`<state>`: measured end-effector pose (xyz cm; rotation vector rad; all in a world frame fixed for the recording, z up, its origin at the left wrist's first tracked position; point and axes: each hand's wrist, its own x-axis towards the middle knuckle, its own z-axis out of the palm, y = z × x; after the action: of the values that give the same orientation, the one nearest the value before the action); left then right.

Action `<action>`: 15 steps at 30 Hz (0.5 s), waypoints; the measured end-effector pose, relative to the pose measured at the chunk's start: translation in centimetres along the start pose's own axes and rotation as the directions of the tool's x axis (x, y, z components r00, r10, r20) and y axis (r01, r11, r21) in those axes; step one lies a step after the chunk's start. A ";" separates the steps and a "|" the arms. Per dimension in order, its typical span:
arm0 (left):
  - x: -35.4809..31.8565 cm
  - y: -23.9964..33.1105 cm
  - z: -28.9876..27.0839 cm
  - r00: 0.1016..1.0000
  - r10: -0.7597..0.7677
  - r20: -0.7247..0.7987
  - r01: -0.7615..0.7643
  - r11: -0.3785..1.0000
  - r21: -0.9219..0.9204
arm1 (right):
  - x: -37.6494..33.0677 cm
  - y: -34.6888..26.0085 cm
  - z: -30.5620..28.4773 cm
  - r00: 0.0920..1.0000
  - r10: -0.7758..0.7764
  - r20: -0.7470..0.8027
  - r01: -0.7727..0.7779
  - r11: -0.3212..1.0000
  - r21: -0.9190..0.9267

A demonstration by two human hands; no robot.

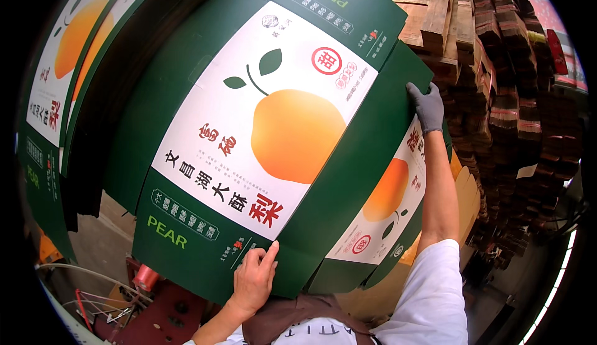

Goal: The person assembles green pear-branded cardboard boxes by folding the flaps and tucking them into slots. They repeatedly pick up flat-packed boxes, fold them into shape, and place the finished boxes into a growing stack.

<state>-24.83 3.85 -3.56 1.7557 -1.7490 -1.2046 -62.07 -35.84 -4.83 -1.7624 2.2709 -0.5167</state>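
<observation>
Cardboard, a flat green fruit carton (pixel 261 127) printed with an orange pear on a white panel, is held up in front of the person. Its near edge is pinched by the bare left hand (pixel 254 279), while its far right corner is gripped by the gloved right hand (pixel 427 107). Stacked wooden pallets (pixel 497 65) are seen behind it, and more flat cartons (pixel 62 65) to the left.

a flat green carton (pixel 261 127) with a white panel and an orange pear picture is held up; the bare left hand (pixel 254 278) pinches its near edge, the gloved right hand (pixel 426 105) grips its far corner, beside what seem stacked wooden pallets (pixel 448 15) past those fingers.
</observation>
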 end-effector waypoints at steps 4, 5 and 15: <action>0.7 0.1 -0.9 0.998 0.052 0.038 -0.054 0.997 0.055 | 0.3 0.2 -0.1 1.000 0.010 0.017 -0.009 0.999 -0.048; 0.8 0.0 -1.0 0.997 0.064 0.049 -0.068 0.995 0.070 | 0.2 0.1 -0.2 1.000 0.010 0.016 -0.009 0.998 -0.064; 1.1 0.1 -1.4 0.993 0.091 0.073 -0.100 0.986 0.130 | -0.3 -1.2 -0.5 0.999 0.043 0.009 -0.041 0.980 -0.195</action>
<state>-23.99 2.41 -3.06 1.7003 -1.9710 -1.1424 -61.14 -35.72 -3.95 -1.7930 2.4156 -0.2820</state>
